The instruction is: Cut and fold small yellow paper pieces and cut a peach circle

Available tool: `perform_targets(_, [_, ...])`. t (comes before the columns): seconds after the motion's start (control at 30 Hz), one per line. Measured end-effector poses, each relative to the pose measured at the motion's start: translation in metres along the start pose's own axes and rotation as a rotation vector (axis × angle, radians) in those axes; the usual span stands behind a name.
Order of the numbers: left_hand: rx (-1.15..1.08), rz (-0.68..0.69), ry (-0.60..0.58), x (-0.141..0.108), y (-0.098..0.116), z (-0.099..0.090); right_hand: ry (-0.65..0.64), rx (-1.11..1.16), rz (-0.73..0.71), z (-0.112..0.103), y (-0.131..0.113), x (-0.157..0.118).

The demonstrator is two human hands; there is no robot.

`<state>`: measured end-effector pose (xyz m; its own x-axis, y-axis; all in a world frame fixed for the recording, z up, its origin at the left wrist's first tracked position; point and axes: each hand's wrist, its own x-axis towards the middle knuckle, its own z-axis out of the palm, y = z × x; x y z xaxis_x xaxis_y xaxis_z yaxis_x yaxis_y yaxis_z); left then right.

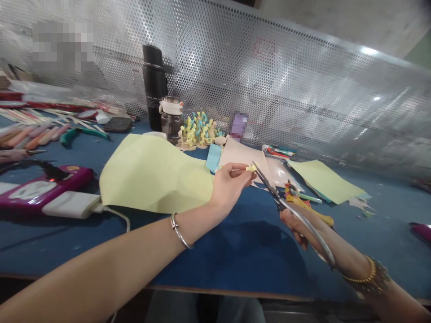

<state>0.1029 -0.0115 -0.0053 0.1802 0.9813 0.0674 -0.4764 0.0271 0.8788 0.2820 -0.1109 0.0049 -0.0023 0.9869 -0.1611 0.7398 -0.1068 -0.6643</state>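
Note:
Between the thumb and fingers of my left hand (232, 181) is a small yellow paper piece (251, 168), pinched above the blue table. My right hand (296, 224) is closed on a pair of scissors (276, 195), whose blade tips reach up to the paper piece. Whether the blades are parted is hard to make out. A large sheet of yellow paper (151, 175) lies curled to the left of my left hand. Behind both hands are pale pink sheets (242, 154) and a light blue paper piece (213, 157).
Yellow-handled pliers (308, 208) lie beside my right wrist. Small yellow and blue paper shapes (198, 130) stand near a glass jar (171, 121) and a black bottle (155, 89). A purple power strip (27, 197) with a white cable is at left. A perforated metal panel (215, 58) closes off the back.

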Motion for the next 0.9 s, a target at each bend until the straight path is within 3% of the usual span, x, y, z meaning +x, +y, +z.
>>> perform_targets(0.47, [0.046,0.009,0.004,-0.0010,0.0011,-0.0001,0.041,-0.084,0.008,0.0019,-0.0049,0.0056])
perform_targets(0.9, [0.023,0.014,0.015,0.0003,-0.0009,0.0001,-0.004,-0.099,0.061,0.0011,-0.0034,0.0063])
